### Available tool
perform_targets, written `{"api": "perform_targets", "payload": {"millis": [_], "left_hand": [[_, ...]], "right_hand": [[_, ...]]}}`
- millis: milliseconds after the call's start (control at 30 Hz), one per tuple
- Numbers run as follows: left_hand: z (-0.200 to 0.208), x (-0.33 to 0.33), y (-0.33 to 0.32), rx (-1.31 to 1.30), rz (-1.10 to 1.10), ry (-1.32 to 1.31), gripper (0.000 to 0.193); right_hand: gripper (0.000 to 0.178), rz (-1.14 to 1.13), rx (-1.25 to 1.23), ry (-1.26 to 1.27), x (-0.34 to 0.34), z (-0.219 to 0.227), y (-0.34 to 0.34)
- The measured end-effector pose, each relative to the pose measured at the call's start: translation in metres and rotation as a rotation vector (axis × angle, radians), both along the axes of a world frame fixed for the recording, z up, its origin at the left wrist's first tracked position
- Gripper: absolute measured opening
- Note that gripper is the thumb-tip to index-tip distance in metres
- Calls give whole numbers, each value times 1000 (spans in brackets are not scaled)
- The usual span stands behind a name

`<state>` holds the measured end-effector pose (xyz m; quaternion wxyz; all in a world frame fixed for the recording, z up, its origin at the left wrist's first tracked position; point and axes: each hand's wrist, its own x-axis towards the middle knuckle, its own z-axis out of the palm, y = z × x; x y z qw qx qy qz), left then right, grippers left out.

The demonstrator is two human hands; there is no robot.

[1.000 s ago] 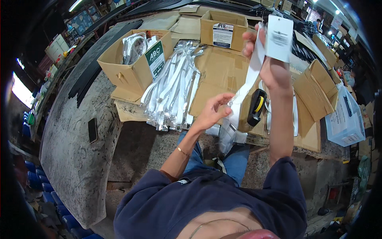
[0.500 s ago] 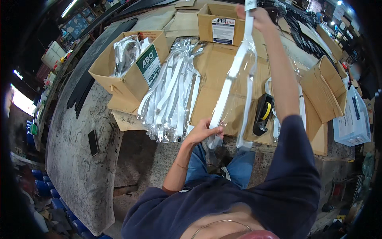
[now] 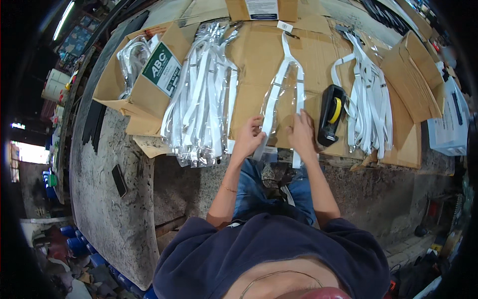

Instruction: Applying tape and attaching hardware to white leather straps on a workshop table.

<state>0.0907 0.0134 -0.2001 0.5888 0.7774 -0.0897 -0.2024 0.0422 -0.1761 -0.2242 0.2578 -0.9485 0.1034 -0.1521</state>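
Note:
A white lanyard [image 3: 269, 110] in a clear plastic sleeve lies spread on the flat cardboard, its two straps parting toward me. A metal hook and a small white tag [image 3: 285, 26] are at its far end. My left hand [image 3: 247, 138] rests beside the left strap, thumb and fingers apart, with the thumb close to the strap's edge. Over the lower part of the right strap lies my right hand [image 3: 302, 135], fingers stretched forward and thumb apart. A black tape dispenser [image 3: 328, 115] with yellow tape core stands just right of it.
Many bagged white lanyards [image 3: 201, 99] lie piled on the left; loose white lanyards [image 3: 369, 102] lie right. A cardboard box [image 3: 158, 94] with bagged items stands far left, another box [image 3: 266, 11] at the back. An open carton [image 3: 412, 74], clear plastic bin [image 3: 445, 127] and phone [image 3: 119, 180] are around.
My right hand has let go of the lanyard's far end and come back toward me, beside my left hand. The lanyard, held up before, now lies on the cardboard. My left hand's grip has loosened.

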Motion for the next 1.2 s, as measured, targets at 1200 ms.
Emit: {"api": "perform_targets", "payload": {"millis": [1200], "left_hand": [[-63,236,-138,825,-428,-1144,71]], "right_hand": [[56,-207,295,270,-71,27,29]]}}
